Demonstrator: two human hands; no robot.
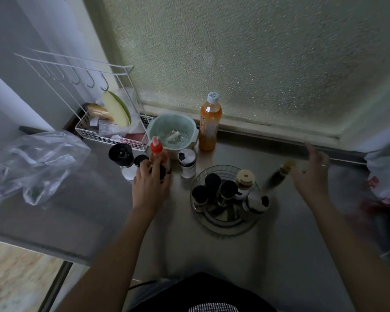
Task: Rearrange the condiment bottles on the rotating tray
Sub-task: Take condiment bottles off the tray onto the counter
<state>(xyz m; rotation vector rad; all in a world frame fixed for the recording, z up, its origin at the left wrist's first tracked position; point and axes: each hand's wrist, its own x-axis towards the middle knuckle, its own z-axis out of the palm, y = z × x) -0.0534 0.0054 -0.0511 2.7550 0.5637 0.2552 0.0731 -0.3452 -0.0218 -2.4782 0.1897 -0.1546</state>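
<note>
A clear round rotating tray (225, 224) sits on the steel counter. On it stand three dark-capped bottles (212, 183), a beige-capped bottle (244, 179) and a metal shaker (257, 202). My left hand (150, 185) is left of the tray, its fingers closed around a small dark bottle (162, 171) in front of a red-capped sauce bottle (157, 150). My right hand (313, 176) hovers right of the tray, fingers spread and blurred. A tilted, blurred dark bottle with a yellowish cap (279, 174) is just left of its thumb; whether they touch is unclear.
Near my left hand stand a black-topped grinder (121, 154), a black-capped jar (141, 159) and a white shaker (187, 163). Behind are a green colander (185, 122), an orange drink bottle (209, 124) and a wire rack (92, 134). Plastic bags lie far left (32, 165) and far right (385, 176).
</note>
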